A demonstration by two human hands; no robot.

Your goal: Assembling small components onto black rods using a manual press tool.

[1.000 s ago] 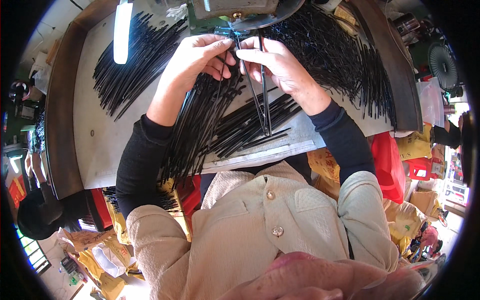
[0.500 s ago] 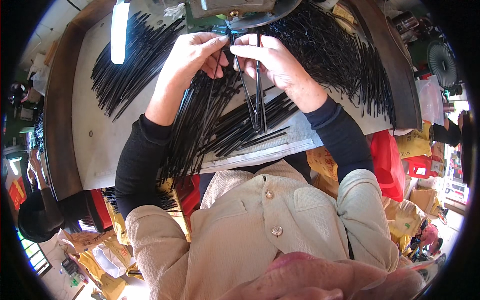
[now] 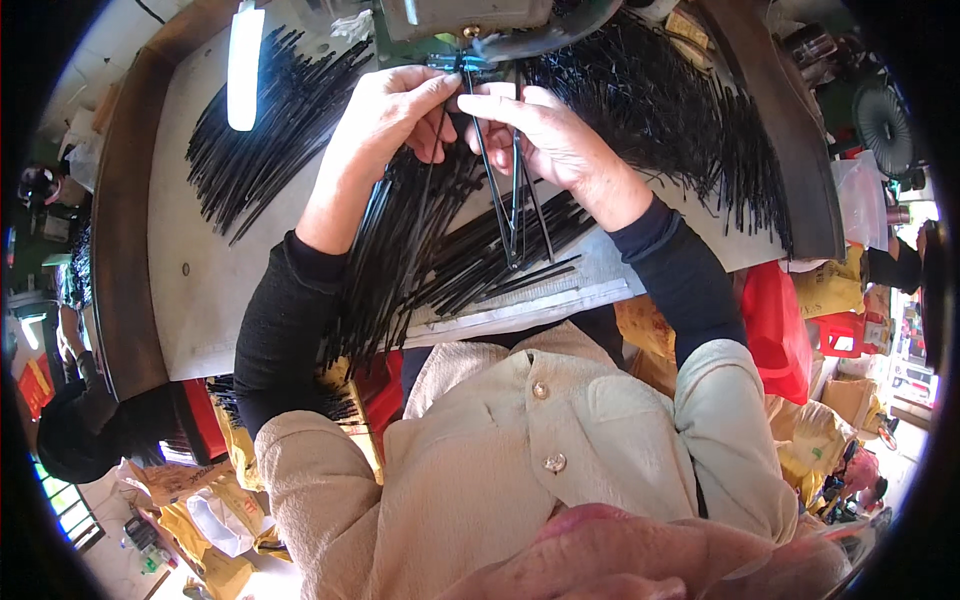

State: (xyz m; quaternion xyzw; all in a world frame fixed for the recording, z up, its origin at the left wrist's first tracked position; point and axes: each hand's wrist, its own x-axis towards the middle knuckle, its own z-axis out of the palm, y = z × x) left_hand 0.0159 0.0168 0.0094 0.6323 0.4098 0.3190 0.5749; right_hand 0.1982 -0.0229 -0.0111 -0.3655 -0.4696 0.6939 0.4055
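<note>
At the top middle of the bench, below a machine head (image 3: 465,12), my hands almost meet. Thumb and fingers of my left hand (image 3: 395,110) pinch a thin black metal rib (image 3: 429,180) that hangs down toward me. My right hand (image 3: 550,135) is closed on a jointed black metal rib (image 3: 493,190), umbrella-like in look, whose arms run down to a folded joint near the bench's front. The upper ends of both lie at the bright working point (image 3: 462,64) of the machine; whether they touch it I cannot tell.
Black rods lie in a fanned pile (image 3: 265,135) at left, a bundle (image 3: 390,255) beneath my left wrist and a tangled heap (image 3: 660,110) at right. A wooden rim (image 3: 122,220) borders the bench. A white lamp (image 3: 245,70) hangs upper left. Another person (image 3: 90,425) is at far left.
The jointed rib in my right hand has spread, with one thin arm now swung out to the right. Both hands stay at nearly the same place under the machine.
</note>
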